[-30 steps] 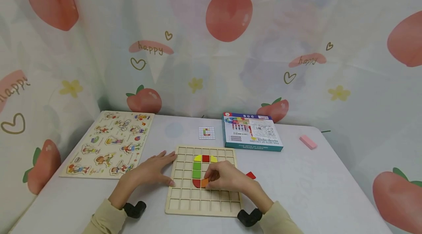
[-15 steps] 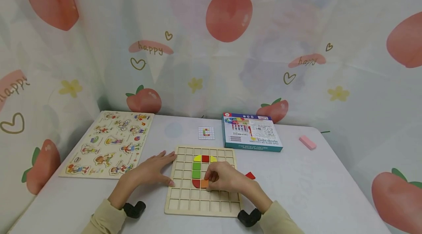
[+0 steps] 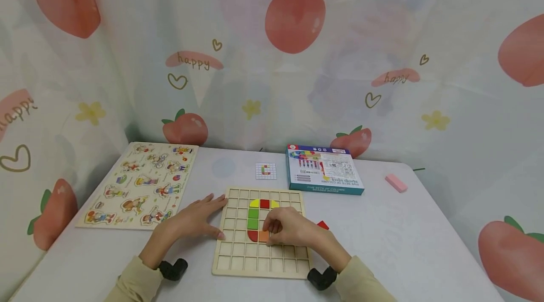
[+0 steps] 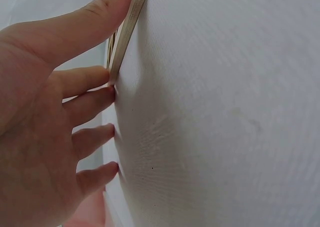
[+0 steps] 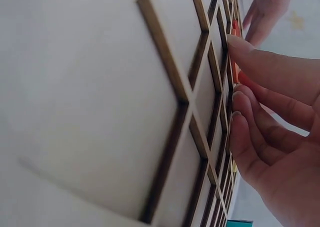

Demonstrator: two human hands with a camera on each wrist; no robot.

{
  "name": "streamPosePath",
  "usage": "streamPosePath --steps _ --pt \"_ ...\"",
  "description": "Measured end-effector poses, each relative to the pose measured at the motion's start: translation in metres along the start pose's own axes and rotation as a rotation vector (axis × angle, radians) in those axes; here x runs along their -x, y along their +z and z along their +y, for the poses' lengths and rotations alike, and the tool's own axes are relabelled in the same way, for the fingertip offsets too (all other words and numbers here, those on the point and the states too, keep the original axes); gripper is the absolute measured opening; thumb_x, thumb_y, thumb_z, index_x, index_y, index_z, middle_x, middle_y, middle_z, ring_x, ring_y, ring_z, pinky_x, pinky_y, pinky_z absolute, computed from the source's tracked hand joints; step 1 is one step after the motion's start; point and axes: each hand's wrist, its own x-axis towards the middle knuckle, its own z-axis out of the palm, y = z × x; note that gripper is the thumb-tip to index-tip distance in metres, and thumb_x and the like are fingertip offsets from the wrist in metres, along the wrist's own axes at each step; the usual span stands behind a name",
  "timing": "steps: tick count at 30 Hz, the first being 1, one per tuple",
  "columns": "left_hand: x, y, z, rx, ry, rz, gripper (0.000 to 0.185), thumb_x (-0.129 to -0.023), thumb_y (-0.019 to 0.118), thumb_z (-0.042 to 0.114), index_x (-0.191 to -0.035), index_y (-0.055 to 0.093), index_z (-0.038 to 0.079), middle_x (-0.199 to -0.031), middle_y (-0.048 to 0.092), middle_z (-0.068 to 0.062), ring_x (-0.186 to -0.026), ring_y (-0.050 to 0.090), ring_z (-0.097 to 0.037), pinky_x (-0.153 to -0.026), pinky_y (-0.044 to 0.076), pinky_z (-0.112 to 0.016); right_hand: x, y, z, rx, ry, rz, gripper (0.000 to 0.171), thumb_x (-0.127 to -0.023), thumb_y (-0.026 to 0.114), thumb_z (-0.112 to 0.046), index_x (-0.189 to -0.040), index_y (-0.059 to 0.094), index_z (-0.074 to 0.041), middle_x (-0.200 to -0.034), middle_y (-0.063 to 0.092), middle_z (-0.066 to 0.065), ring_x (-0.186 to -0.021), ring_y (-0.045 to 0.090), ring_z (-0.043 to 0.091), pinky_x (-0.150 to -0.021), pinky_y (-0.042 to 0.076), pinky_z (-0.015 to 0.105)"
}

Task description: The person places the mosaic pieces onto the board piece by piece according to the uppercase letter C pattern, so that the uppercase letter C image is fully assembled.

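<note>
A wooden grid board (image 3: 238, 264) lies in front of me with colored tiles in its cells. Two yellow rounded tiles (image 3: 254, 203) flank a red square (image 3: 265, 203) at the top. Green squares (image 3: 252, 218) run down to a dark red rounded tile (image 3: 252, 236). Beside that one is an orange square tile (image 3: 263, 236), its right part hidden by my right hand (image 3: 286, 228), whose thumb and forefinger pinch it at the board. My left hand (image 3: 193, 219) is spread at the board's left edge; in the left wrist view, thumb and fingertips touch the wooden edge (image 4: 127, 34) and the table.
A loose red tile (image 3: 323, 225) lies right of the board, partly behind my right wrist. Behind stand a small pattern card (image 3: 266, 171) and a flat box (image 3: 325, 169). A picture puzzle board (image 3: 136, 186) lies left, a pink block (image 3: 396, 183) far right.
The orange tile, slightly tilted a second ago, now lies flatter in its cell. Both hands have stayed in almost the same place.
</note>
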Motion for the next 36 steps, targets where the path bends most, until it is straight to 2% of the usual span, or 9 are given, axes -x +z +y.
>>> streamPosePath --steps 15,22,25,36 --pt "-0.002 0.002 0.001 -0.009 -0.03 -0.006 0.098 -0.076 0.089 0.044 -0.157 0.044 0.013 -0.167 0.035 -0.008 -0.158 0.018 -0.041 -0.126 0.016 -0.065 0.011 -0.009 0.014 -0.019 -0.003 0.032 0.013 -0.092 0.074 -0.008 -0.104 0.074 -0.013 -0.093 0.068 -0.008 -0.084 0.061 0.009 -0.077 0.054 0.021" --pt "-0.003 0.001 0.0 -0.014 -0.034 -0.012 0.098 -0.077 0.088 0.043 -0.158 0.042 0.013 -0.168 0.034 -0.006 -0.159 0.016 -0.039 -0.127 0.015 -0.063 0.021 -0.016 0.024 -0.025 -0.032 0.089 0.012 -0.093 0.075 -0.009 -0.105 0.074 -0.011 -0.093 0.07 -0.007 -0.084 0.062 0.008 -0.077 0.055 0.019" --pt "-0.002 0.001 0.002 -0.002 -0.019 -0.002 0.096 -0.077 0.089 0.041 -0.157 0.044 0.01 -0.167 0.036 -0.008 -0.158 0.018 -0.041 -0.126 0.016 -0.064 0.026 -0.019 0.028 -0.017 -0.026 0.109 0.011 -0.093 0.075 -0.011 -0.104 0.075 -0.012 -0.093 0.07 -0.008 -0.083 0.061 0.007 -0.077 0.055 0.019" --pt "0.002 0.0 0.004 -0.005 -0.024 0.01 0.095 -0.077 0.089 0.039 -0.157 0.045 0.011 -0.166 0.037 -0.007 -0.158 0.019 -0.04 -0.125 0.018 -0.065 0.047 -0.032 0.042 0.001 0.005 0.18 0.011 -0.093 0.076 -0.013 -0.104 0.075 -0.011 -0.095 0.07 -0.005 -0.082 0.058 0.007 -0.074 0.054 0.019"
